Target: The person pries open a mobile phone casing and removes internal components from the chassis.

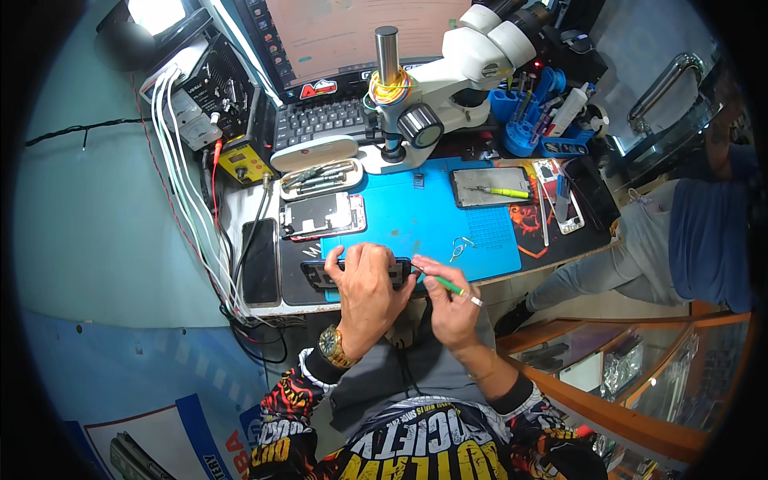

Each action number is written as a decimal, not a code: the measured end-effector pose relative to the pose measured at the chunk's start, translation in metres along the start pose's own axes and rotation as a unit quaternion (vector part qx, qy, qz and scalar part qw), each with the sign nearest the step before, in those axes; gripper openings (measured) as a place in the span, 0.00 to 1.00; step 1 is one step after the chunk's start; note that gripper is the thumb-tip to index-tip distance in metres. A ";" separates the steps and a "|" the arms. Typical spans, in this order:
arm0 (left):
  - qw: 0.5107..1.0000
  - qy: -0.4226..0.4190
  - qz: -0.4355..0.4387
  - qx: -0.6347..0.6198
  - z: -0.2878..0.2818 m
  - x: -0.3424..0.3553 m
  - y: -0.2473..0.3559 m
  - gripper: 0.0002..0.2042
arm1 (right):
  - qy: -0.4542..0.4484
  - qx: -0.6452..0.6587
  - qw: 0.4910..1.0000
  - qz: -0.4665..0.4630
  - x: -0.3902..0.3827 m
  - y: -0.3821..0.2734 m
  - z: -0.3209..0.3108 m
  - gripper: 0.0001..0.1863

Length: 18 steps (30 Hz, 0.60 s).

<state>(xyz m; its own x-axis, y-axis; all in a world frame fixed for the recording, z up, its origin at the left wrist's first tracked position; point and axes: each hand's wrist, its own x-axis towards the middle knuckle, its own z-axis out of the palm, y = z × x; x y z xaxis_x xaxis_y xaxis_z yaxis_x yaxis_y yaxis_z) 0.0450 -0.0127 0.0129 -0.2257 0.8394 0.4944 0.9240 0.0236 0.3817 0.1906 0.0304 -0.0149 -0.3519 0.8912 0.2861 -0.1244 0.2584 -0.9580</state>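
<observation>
My left hand [368, 292] grips a dark phone body [318, 274] tilted on its long edge at the front of the blue work mat [392, 216]. Grey inner parts show along the phone's face, and my fingers cover its middle. In my right hand [454, 320] is a slim hand tool with a green handle [451, 285] and a pale end. Its tip meets the phone's right end; the tip's shape is too small to make out. Behind the phone lies an opened phone part [320, 216] with a white and red edge.
A microscope [424, 120] stands behind the mat, before a laptop [320, 120]. Left are a tool case [320, 172], a dark phone [260, 260] and cables [192, 184]. Right are a grey tray-like panel [484, 196], blue tool holders [524, 132] and another person's leg [592, 248].
</observation>
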 end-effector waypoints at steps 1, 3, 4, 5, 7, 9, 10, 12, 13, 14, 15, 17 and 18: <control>1.000 0.000 0.001 0.000 -0.001 0.000 0.000 0.26 | 0.021 -0.053 0.996 -0.062 -0.004 0.002 0.005 0.07; 1.000 -0.014 -0.014 -0.003 -0.003 0.000 0.000 0.26 | 0.036 -0.079 0.992 -0.087 -0.012 0.008 0.014 0.07; 1.000 -0.012 -0.013 -0.001 -0.003 -0.001 0.000 0.26 | 0.052 -0.105 0.987 -0.111 -0.015 0.010 0.017 0.07; 1.000 -0.013 -0.005 0.000 -0.004 -0.002 0.001 0.27 | 0.061 -0.065 0.992 -0.095 -0.018 0.012 0.018 0.08; 1.000 -0.015 0.002 0.002 -0.004 -0.002 -0.001 0.28 | 0.068 -0.012 0.996 -0.058 -0.020 0.016 0.016 0.08; 0.999 -0.038 0.026 -0.007 -0.009 0.000 -0.006 0.29 | 0.069 0.096 0.993 0.017 -0.022 0.020 0.009 0.08; 0.999 -0.037 0.025 -0.007 -0.012 0.000 -0.008 0.29 | 0.068 0.096 0.993 0.017 -0.021 0.020 0.005 0.08; 0.994 -0.076 0.061 -0.040 -0.018 0.001 -0.016 0.31 | 0.033 0.138 0.987 0.076 -0.015 0.019 -0.002 0.09; 0.994 -0.075 0.061 -0.042 -0.021 0.002 -0.020 0.31 | 0.020 0.150 0.985 0.088 -0.011 0.017 -0.004 0.09; 0.990 -0.104 0.086 -0.030 -0.023 0.003 -0.024 0.32 | 0.020 0.149 0.985 0.088 -0.008 0.018 -0.006 0.09; 0.985 -0.131 0.113 -0.017 -0.027 0.005 -0.028 0.34 | 0.010 0.161 0.982 0.098 -0.005 0.019 -0.007 0.10; 0.979 -0.160 0.126 -0.026 -0.034 0.012 -0.034 0.35 | -0.001 0.173 0.979 0.106 0.002 0.018 -0.010 0.10; 0.972 -0.190 0.138 -0.034 -0.037 0.016 -0.037 0.36 | -0.007 0.208 0.968 0.143 0.007 0.017 -0.011 0.11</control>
<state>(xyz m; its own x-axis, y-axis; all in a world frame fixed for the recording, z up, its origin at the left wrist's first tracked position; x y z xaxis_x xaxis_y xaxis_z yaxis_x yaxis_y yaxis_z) -0.0039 -0.0204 0.0359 0.1690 0.9488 0.2670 0.9077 -0.2554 0.3330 0.1967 0.0451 -0.0296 -0.4392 0.8983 0.0142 -0.3812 -0.1720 -0.9083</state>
